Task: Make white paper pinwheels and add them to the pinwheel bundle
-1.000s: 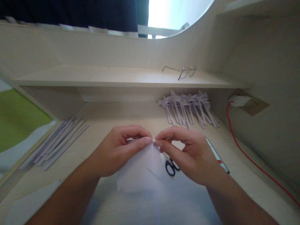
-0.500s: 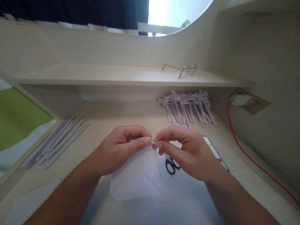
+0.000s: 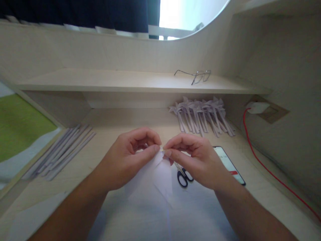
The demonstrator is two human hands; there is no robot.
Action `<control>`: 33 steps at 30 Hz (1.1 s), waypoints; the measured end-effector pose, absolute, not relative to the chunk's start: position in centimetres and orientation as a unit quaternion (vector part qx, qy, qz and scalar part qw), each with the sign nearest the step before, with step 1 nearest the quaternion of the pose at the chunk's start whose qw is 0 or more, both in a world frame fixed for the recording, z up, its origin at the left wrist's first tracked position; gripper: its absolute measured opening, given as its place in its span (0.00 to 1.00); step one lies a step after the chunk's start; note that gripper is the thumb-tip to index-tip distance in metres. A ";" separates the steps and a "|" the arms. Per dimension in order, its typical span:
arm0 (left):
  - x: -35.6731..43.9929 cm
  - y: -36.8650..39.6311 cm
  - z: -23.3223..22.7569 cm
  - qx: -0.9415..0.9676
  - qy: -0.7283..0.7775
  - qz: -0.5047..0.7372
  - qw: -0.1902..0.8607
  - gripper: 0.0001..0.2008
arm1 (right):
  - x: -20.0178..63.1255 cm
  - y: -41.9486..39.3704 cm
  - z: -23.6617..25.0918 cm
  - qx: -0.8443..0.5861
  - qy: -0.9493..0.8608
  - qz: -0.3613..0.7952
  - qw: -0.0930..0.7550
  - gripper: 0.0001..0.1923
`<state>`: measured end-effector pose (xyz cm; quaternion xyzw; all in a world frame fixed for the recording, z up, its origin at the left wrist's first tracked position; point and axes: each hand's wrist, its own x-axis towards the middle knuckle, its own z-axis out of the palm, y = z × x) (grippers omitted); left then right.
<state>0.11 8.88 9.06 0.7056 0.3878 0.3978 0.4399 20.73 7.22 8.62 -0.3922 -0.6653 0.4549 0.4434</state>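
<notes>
I see both hands pinched shut on the top corner of a folded white paper (image 3: 152,175): the left hand (image 3: 127,159) nips it between thumb and forefinger, and the right hand (image 3: 198,160) meets it fingertip to fingertip at the same point, above the middle of the desk (image 3: 260,197). The paper hangs down from that pinch toward me over a larger pale sheet (image 3: 160,217) lying flat on the desk. Just behind the right hand's fingers lie small black-handled scissors (image 3: 183,174), partly hidden by that hand, and a phone (image 3: 229,164) lies beside its knuckles. Farther back on the right is a row of finished paper pinwheels (image 3: 200,115); a bundle of rolled paper sticks (image 3: 61,150) lies well off to the left. A pair of glasses (image 3: 197,76) rests on the shelf (image 3: 100,82) above, and a red cable (image 3: 265,167) trails along the right wall.
</notes>
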 end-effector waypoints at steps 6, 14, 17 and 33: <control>0.4 8.6 9.5 0.703 0.398 0.418 0.416 0.02 | 20.7 7.4 8.2 -0.390 -0.638 0.467 0.472 0.02; 0.3 8.8 8.9 0.695 0.382 0.447 0.414 0.05 | 20.6 7.3 7.8 -0.404 -0.640 0.418 0.503 0.03; 0.3 8.7 8.8 0.698 0.387 0.449 0.402 0.05 | 20.7 7.1 7.9 -0.428 -0.653 0.395 0.484 0.02; 0.8 8.6 8.2 0.716 0.382 0.462 0.358 0.04 | 20.6 7.2 7.6 -0.437 -0.633 0.383 0.512 0.03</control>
